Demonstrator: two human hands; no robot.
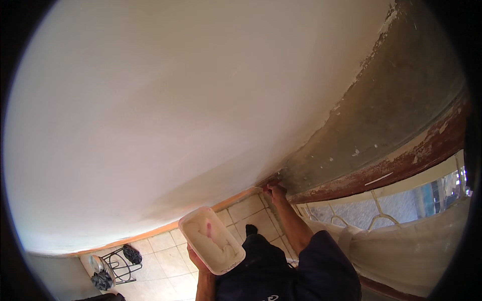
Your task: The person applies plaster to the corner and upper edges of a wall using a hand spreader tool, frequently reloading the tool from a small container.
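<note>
The left hand point(197, 261) has its grip clasped under a white rectangular plastic tub point(211, 240) smeared with pale filler, holding it up level above the beige tiled floor point(165, 248). Farther out, the right hand point(276, 191) reaches to the foot of the white plastered wall point(165, 110), its grip pinched around a small red-handled tool point(271, 181) pressed where white meets the bare grey patch point(396, 105). A black wire stand point(118, 265) sits far left.
</note>
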